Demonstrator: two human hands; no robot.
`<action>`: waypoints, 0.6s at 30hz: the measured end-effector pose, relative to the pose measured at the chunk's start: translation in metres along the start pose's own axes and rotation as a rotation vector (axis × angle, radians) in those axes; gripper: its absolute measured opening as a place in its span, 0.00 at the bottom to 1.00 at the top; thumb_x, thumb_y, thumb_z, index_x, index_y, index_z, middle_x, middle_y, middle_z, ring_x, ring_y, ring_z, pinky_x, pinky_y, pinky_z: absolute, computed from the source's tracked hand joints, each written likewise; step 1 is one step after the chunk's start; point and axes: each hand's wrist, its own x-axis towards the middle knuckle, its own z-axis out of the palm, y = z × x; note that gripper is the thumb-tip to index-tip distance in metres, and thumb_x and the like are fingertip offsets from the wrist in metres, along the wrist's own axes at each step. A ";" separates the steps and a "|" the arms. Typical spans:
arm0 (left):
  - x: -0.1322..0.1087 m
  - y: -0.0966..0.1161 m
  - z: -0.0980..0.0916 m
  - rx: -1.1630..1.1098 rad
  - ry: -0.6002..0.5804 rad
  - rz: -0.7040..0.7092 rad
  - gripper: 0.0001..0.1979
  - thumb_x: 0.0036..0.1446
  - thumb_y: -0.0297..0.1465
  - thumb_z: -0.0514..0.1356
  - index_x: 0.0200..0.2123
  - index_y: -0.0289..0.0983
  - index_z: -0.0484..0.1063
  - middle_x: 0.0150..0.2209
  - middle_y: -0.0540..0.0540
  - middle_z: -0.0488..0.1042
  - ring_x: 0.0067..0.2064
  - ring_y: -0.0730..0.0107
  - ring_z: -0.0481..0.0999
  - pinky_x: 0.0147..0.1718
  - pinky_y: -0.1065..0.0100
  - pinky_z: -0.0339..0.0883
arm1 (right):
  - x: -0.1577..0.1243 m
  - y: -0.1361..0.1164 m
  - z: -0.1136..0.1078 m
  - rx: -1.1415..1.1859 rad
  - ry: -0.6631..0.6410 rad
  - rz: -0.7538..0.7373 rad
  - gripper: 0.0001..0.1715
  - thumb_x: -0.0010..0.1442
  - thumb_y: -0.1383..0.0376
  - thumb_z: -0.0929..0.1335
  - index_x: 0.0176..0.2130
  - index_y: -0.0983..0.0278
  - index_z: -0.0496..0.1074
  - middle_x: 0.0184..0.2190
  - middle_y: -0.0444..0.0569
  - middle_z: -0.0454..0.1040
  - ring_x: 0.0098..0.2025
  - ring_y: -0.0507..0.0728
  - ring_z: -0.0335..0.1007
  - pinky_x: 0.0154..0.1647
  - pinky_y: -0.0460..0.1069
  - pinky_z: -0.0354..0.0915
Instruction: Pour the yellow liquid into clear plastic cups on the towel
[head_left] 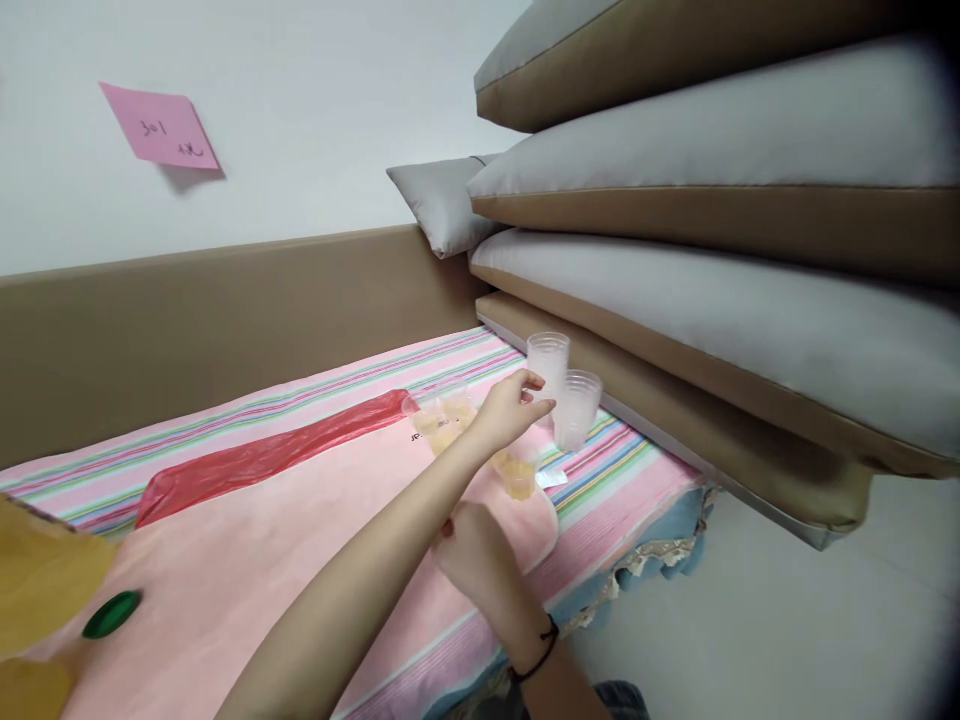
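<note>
In the head view, grey-and-brown cushions (675, 150) pile up at upper right. The left forearm (360, 610) partly blocks cups of yellow liquid (519, 478) at centre. Right of these stand nested clear plastic cups (576, 412); the left hand (514, 408) is beside them, fingers apart, contact unclear. The right hand (478, 550), lower centre, curls, its grip indeterminable. Crinkled red plastic (270, 455) edges the soft pink mat (300, 520).

Middle of pink mat (285, 510) free; cushion stack (675, 255) blocks way beyond cup stacks (577, 412).
</note>
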 end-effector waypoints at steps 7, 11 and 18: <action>0.023 -0.002 0.019 -0.149 0.101 -0.077 0.13 0.47 0.17 0.55 0.35 0.37 0.67 0.43 0.40 0.77 0.47 0.63 0.77 0.48 0.62 0.69 | 0.027 0.042 -0.104 0.486 0.856 -0.089 0.12 0.55 0.61 0.63 0.36 0.64 0.73 0.32 0.49 0.77 0.34 0.57 0.73 0.36 0.50 0.67; 0.024 -0.007 0.032 -0.187 0.150 -0.110 0.14 0.46 0.17 0.55 0.35 0.39 0.65 0.43 0.42 0.77 0.47 0.64 0.77 0.47 0.62 0.69 | 0.057 0.070 -0.143 0.599 1.025 -0.169 0.17 0.50 0.62 0.65 0.41 0.64 0.72 0.43 0.56 0.78 0.46 0.61 0.75 0.52 0.59 0.66; 0.028 -0.025 0.050 -0.220 0.194 -0.157 0.14 0.47 0.18 0.55 0.36 0.40 0.62 0.42 0.41 0.76 0.48 0.63 0.76 0.47 0.61 0.69 | 0.087 0.088 -0.138 0.626 0.930 -0.170 0.25 0.50 0.62 0.64 0.49 0.63 0.66 0.50 0.60 0.75 0.53 0.61 0.74 0.56 0.60 0.66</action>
